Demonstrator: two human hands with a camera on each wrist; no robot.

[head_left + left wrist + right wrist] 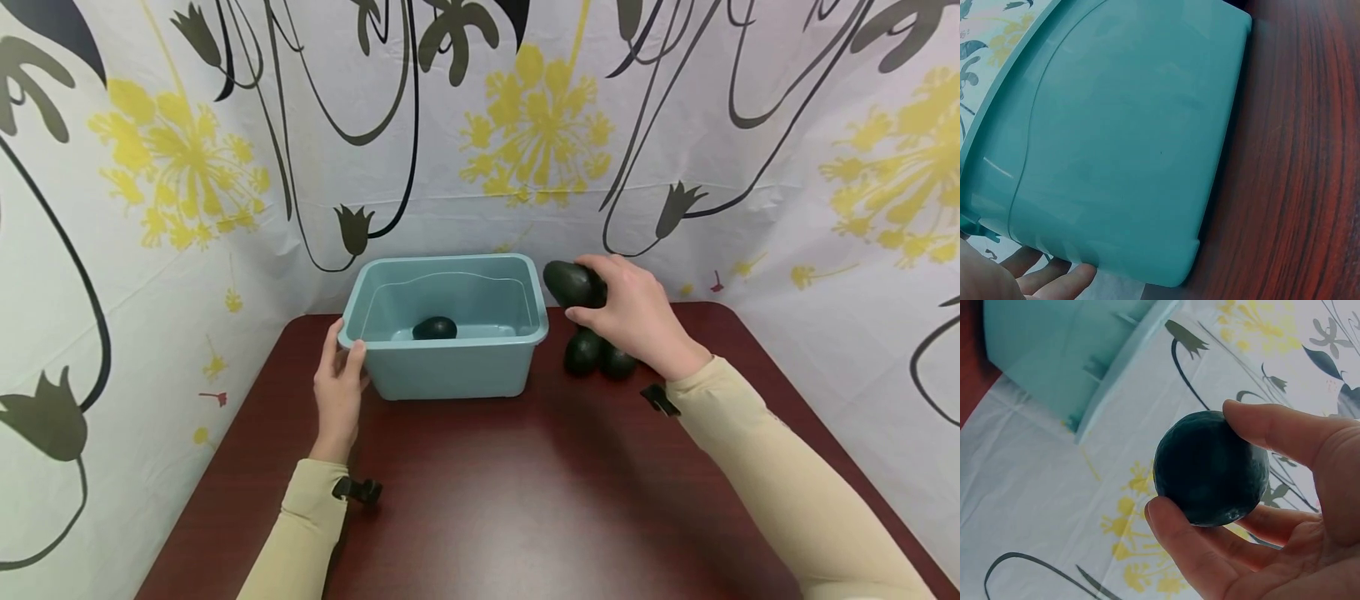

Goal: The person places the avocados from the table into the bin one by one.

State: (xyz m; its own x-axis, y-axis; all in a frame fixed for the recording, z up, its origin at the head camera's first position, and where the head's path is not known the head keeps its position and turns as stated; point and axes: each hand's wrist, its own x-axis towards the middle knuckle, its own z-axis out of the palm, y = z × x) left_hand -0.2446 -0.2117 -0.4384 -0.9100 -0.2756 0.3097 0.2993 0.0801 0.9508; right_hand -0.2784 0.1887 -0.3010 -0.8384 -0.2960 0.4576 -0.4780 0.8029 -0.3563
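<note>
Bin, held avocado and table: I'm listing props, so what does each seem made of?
Bin: probably moulded plastic, satin; rounded corners and smooth walls suggest it.
Held avocado: glossy, faintly bumpy dark skin; real fruit or plastic imitation, I can't tell.
Table: wood or printed laminate, fairly glossy; streaked reddish grain and a soft sheen show.

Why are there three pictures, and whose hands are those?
No robot here: these are a person's bare left hand and bare right hand. The wide picture comes from a camera on the person's head, looking forward and down. The two close-ups come from small black cameras worn on the wrists, one for each hand. A blue bin stands on the dark red table, with one dark green fruit, probably an avocado, inside. At least two more fruits rest on the table, right of the bin. The left hand grips the bin's corner, and the right hand holds another fruit between thumb and fingers.
</note>
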